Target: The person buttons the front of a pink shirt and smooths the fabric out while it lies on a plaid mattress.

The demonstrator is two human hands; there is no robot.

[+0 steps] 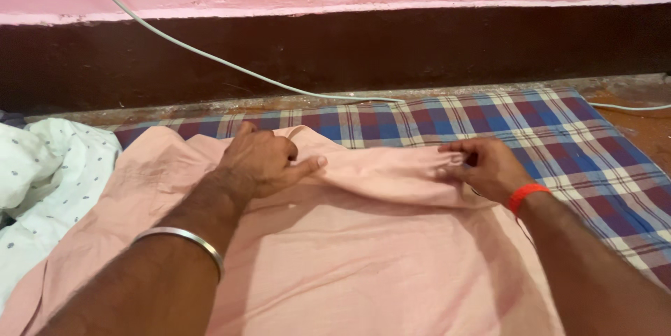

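Note:
A pale pink cloth [363, 252] lies spread over a blue, red and cream checked blanket [559, 133] on the floor. My left hand [264, 161], a metal bangle on its wrist, rests on the cloth's far edge with the fingers curled and the thumb pointing right, pinching a fold. My right hand [482, 165], with a red thread band at the wrist, grips the same far edge further right, bunching the fabric between fingers and thumb. A raised fold of cloth runs between the two hands.
A white dotted cloth [42, 175] lies crumpled at the left. A white cable [210, 56] runs down the pink and dark brown wall [391, 42] onto the floor behind the blanket. Bare brown floor [646, 130] shows at the right.

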